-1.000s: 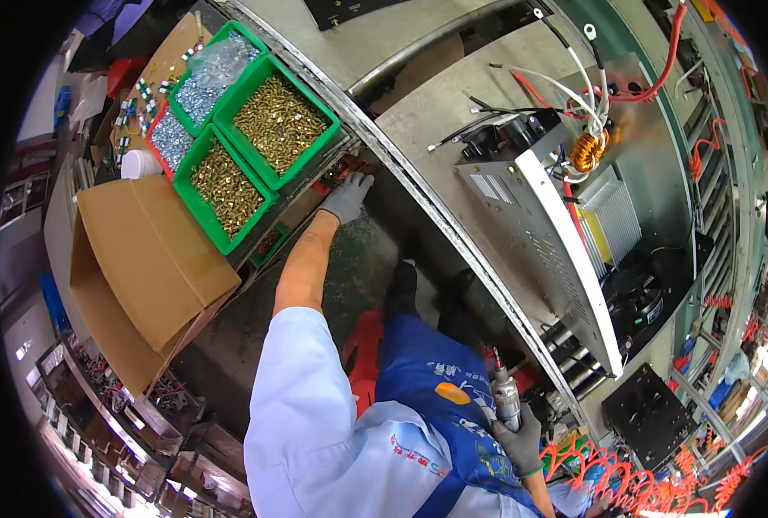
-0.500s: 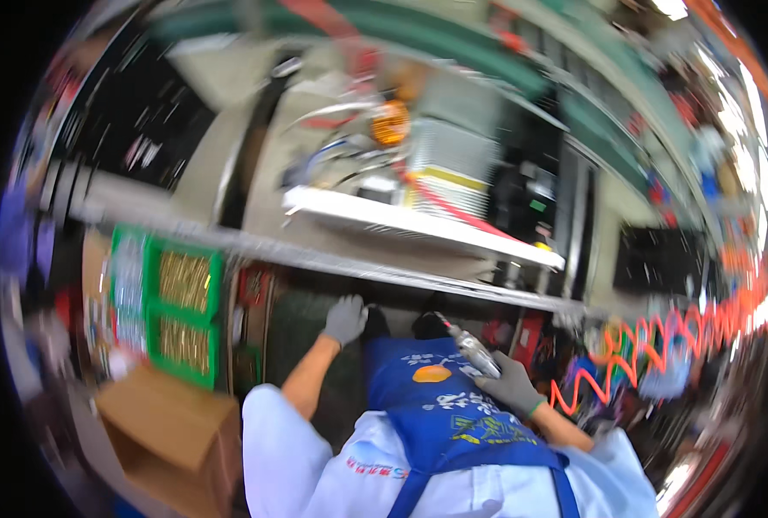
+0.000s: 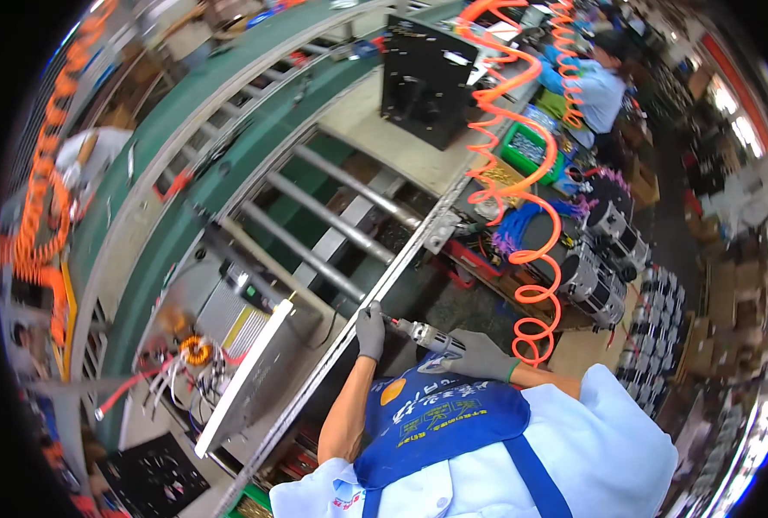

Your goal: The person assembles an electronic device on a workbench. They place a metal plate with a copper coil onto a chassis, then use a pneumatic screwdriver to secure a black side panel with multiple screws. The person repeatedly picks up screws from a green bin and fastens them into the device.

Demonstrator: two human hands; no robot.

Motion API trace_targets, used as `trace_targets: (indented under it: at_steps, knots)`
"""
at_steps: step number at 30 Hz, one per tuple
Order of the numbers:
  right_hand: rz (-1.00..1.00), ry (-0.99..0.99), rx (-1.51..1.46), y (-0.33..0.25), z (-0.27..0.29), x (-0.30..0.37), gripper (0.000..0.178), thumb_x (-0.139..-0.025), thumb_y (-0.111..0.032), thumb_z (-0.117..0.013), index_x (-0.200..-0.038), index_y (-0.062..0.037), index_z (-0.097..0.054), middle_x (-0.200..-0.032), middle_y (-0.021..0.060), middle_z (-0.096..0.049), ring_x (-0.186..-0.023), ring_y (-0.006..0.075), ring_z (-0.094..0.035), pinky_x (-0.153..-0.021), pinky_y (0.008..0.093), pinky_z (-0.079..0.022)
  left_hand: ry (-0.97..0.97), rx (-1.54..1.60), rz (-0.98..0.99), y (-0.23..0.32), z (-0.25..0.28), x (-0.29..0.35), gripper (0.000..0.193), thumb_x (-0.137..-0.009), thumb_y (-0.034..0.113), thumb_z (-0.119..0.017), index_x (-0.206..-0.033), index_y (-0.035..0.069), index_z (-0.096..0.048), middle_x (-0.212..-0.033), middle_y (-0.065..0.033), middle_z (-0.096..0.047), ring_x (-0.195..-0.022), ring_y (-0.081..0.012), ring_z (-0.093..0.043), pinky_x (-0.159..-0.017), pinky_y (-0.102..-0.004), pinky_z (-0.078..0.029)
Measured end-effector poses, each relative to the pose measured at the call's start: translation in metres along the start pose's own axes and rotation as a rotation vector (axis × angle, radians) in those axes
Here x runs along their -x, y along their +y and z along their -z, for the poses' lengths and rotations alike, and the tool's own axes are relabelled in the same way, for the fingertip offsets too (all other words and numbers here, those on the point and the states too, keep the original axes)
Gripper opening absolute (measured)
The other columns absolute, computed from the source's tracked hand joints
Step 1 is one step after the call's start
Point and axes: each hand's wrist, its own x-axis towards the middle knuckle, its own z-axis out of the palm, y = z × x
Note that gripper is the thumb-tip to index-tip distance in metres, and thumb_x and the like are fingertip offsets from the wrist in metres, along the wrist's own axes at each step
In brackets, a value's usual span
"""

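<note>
Gloved hands meet at a power screwdriver near the counter edge

In the lower middle of the frame, the left hand [image 3: 370, 331] pinches its fingers narrow around the tip of the power screwdriver [image 3: 427, 337], just beside the metal rail [image 3: 401, 259] of the counter. The tool's long axis runs left to right, tip toward the rail. To the right, the right hand [image 3: 481, 356] wraps its body, fingers closed on it.
</note>
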Motion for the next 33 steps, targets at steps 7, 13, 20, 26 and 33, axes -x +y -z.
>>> trace_targets:
  at_steps: [7, 13, 20, 26, 33]
  knots:
    - [-0.162, 0.228, -0.16, 0.092, 0.058, 0.029, 0.053, -0.078, -0.036, -0.079, -0.118, -0.0034, -0.066, -0.102, 0.0187, -0.071, -0.096, 0.0342, -0.071, -0.086, 0.0442, -0.054, -0.444, 0.218, 0.215, 0.101, -0.191, -0.047, 0.037, -0.104, 0.037, -0.059, -0.096, 0.002, -0.067, -0.084, -0.0127, -0.07, -0.07, -0.0226, -0.069, -0.066, -0.0385, -0.059]
    - [-0.292, 0.435, -0.369, 0.148, 0.063, 0.053, 0.05, -0.079, -0.034, -0.08, -0.116, -0.0036, -0.065, -0.1, 0.0167, -0.07, -0.093, 0.0292, -0.07, -0.083, 0.0426, -0.054, -0.667, 0.107, 0.162, 0.09, -0.329, -0.107, 0.024, -0.102, 0.031, -0.061, -0.095, 0.009, -0.067, -0.08, -0.0066, -0.068, -0.069, -0.0196, -0.065, -0.074, -0.037, -0.057]
    - [-0.537, 0.581, -0.547, 0.175, 0.058, 0.095, 0.051, -0.079, -0.034, -0.081, -0.117, -0.0043, -0.065, -0.102, 0.0165, -0.07, -0.094, 0.0299, -0.069, -0.084, 0.0432, -0.053, -0.689, 0.497, 0.421, 0.315, -0.476, -0.096, 0.059, -0.1, 0.058, -0.058, -0.125, 0.004, -0.057, -0.119, -0.0176, -0.062, -0.102, -0.0341, -0.066, -0.09, -0.0488, -0.056]
    - [-0.488, 0.531, -0.53, 0.177, 0.074, 0.079, 0.052, -0.079, -0.034, -0.081, -0.118, -0.0048, -0.065, -0.104, 0.0164, -0.069, -0.095, 0.0304, -0.069, -0.086, 0.0437, -0.053, -0.782, 0.313, 0.199, 0.304, -0.449, -0.142, 0.062, -0.104, 0.057, -0.049, -0.139, 0.006, -0.051, -0.122, -0.0156, -0.066, -0.104, -0.0306, -0.067, -0.093, -0.0468, -0.055]
    - [-0.27, 0.332, -0.409, 0.146, 0.111, 0.0, 0.052, -0.08, -0.034, -0.082, -0.12, -0.0055, -0.064, -0.106, 0.0162, -0.069, -0.097, 0.0311, -0.069, -0.087, 0.0443, -0.053, -0.745, 0.628, 0.028, 0.219, -0.243, -0.034, 0.038, -0.106, 0.038, -0.053, -0.123, 0.005, -0.063, -0.123, -0.012, -0.066, -0.109, -0.021, -0.064, -0.096, -0.0381, -0.054]
